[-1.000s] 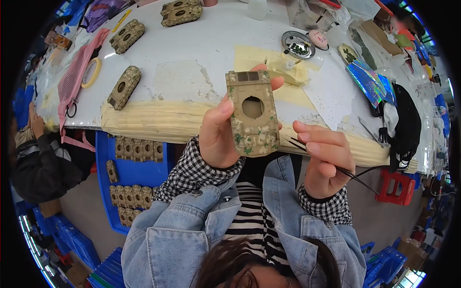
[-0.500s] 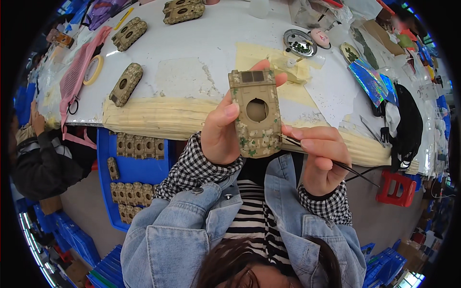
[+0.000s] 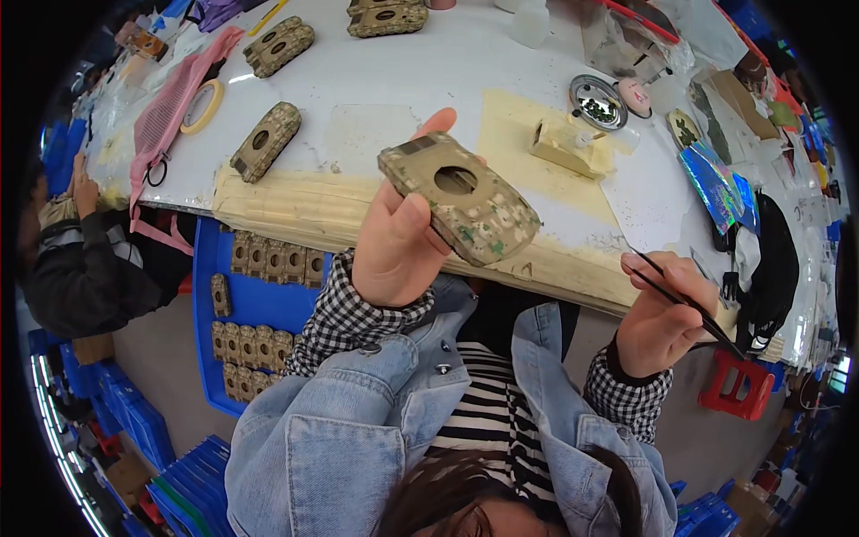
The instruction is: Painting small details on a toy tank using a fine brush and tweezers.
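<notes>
My left hand point(image 3: 391, 243) holds a camouflage model tank hull point(image 3: 497, 219) above the table's front edge. A round hole opens in the hull's top, and the hull is tilted with its far end to the left. Off to the right, my right hand point(image 3: 660, 315) grips black tweezers point(image 3: 713, 329), which are apart from the hull. Whether anything sits in the tweezer tips is too small to tell. Beyond the hands, a round mirror dish point(image 3: 582, 88) carries small green pieces, close to a yellowish block point(image 3: 573, 150).
More hulls point(image 3: 267, 141) stand at the table's left and back. Below the edge, a blue tray point(image 3: 210, 313) holds rows of them. A pink mesh strip point(image 3: 165, 121) and a tape roll point(image 3: 203, 106) lie left; a black bag point(image 3: 771, 268) lies right. Another person point(image 3: 85, 268) sits at far left.
My right hand with the tweezers has drawn away from the hull to the right. My left hand has tilted and turned the hull. The whole view has shifted slightly.
</notes>
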